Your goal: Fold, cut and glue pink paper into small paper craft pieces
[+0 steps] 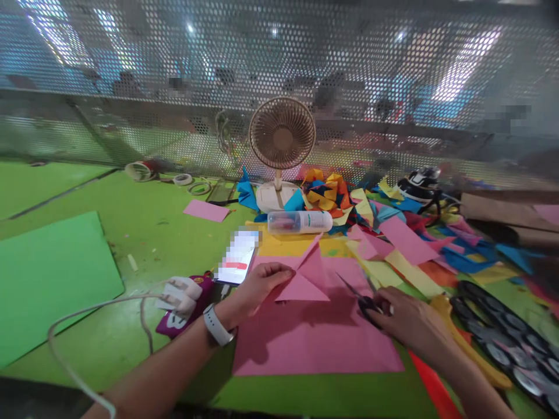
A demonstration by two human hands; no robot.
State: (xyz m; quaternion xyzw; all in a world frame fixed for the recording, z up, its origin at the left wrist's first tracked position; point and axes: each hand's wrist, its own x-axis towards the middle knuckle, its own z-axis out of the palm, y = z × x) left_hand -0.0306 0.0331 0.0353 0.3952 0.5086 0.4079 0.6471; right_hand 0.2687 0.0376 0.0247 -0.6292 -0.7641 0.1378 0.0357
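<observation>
Head view: fan (pixel 283 137) stands at the back by the mesh panel (pixel 174 64), bottle (pixel 300 222) on its side in front of it. Scrap pile (pixel 332 192) crowds back and right, too jumbled to count. Phone (pixel 238 259) and purple power strip (pixel 168 326) sit close by the left forearm; green sheet (pixel 56 279) far left. Count: 1 fan, 1 bottle, 1 phone, 1 strip, 1 green sheet, 1 pair of scissors, 1 folded pink piece. Left hand (pixel 266 282) is pinched shut on the folded pink piece (pixel 308 282), held over the large pink sheet (pixel 318 343). Right hand (pixel 399 314) is curled round the scissors (pixel 364 301), tips pointing toward the piece, apart from it.
</observation>
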